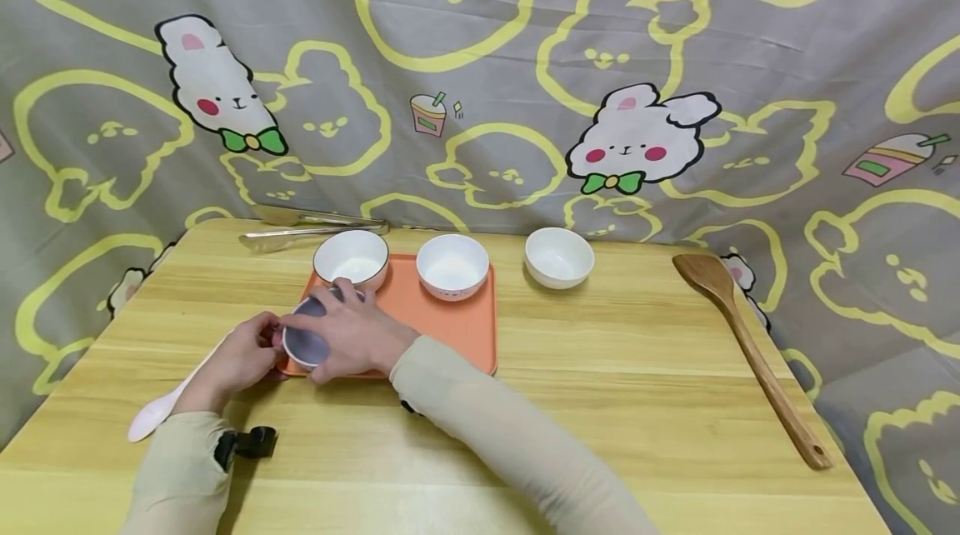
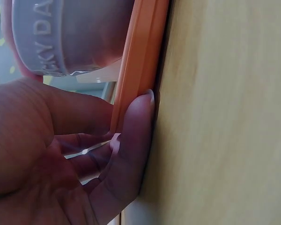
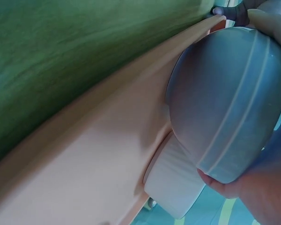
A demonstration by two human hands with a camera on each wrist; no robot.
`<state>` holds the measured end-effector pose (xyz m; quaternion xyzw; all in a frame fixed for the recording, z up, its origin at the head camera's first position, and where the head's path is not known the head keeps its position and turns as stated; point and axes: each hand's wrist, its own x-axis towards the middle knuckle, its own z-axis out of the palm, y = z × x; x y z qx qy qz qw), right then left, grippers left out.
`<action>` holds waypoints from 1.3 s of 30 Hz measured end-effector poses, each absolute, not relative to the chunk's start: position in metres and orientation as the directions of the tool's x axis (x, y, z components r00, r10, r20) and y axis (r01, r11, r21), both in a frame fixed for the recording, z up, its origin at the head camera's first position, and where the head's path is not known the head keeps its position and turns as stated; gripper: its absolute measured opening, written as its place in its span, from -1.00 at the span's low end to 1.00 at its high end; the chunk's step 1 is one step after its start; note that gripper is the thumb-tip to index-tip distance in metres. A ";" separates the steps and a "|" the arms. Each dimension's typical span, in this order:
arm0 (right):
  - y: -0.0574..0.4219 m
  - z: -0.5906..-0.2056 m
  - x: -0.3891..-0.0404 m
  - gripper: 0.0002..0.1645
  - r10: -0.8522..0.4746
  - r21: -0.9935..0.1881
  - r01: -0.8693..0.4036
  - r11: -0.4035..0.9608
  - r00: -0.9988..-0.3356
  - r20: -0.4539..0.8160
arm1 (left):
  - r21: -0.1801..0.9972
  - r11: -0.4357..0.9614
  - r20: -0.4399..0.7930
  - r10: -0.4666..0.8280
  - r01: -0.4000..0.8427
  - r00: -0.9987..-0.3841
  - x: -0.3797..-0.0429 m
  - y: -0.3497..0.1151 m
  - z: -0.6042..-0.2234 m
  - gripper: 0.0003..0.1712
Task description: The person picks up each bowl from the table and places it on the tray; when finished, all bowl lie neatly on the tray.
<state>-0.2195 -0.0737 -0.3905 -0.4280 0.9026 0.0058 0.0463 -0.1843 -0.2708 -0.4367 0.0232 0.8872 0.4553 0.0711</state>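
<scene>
My right hand spans the rim of a grey bowl and grips it at the front left part of the orange tray. Raised letters show on the bowl's outer wall in the left wrist view. Its base sits at or very close to the tray; full contact cannot be told. My left hand pinches the tray's edge between thumb and finger, low by the tabletop. Behind the grey bowl on the tray stand a dark-rimmed white bowl and another white bowl.
A third white bowl stands on the wooden table right of the tray. Metal tongs lie behind it at the left. A pale pink spoon lies beside my left wrist, a wooden spatula at the far right. A patterned curtain hangs behind.
</scene>
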 end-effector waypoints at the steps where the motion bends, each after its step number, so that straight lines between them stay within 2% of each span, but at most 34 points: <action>1: -0.074 -0.390 -0.220 0.01 -0.771 -0.024 -0.772 0.635 -0.631 -0.090 | 0.813 0.582 -0.107 0.107 -0.025 -0.988 -0.184 -0.271 -0.437 -0.72; 8: -0.075 -0.389 -0.217 0.05 -0.762 0.007 -0.766 0.643 -0.640 -0.099 | 0.807 0.590 -0.115 0.107 -0.030 -0.988 -0.184 -0.272 -0.437 -0.71; 15: -0.060 -0.387 -0.211 0.02 -0.776 0.003 -0.776 0.630 -0.630 -0.019 | 0.795 0.606 -0.110 0.100 -0.027 -0.989 -0.183 -0.274 -0.437 -0.69; 22: -0.028 -0.381 -0.206 -0.05 -0.785 -0.112 -0.779 0.617 -0.620 -0.015 | 0.809 0.585 -0.129 0.092 -0.051 -0.987 -0.182 -0.272 -0.434 -0.67; 33: 0.030 -0.379 -0.194 -0.09 -0.798 -0.050 -0.797 0.601 -0.603 0.018 | 0.820 0.570 -0.137 0.105 -0.053 -0.985 -0.187 -0.271 -0.435 -0.67; 39: 0.068 -0.380 -0.195 -0.08 -0.777 -0.107 -0.774 0.625 -0.630 0.020 | 0.817 0.572 -0.154 0.104 -0.067 -0.983 -0.187 -0.269 -0.434 -0.65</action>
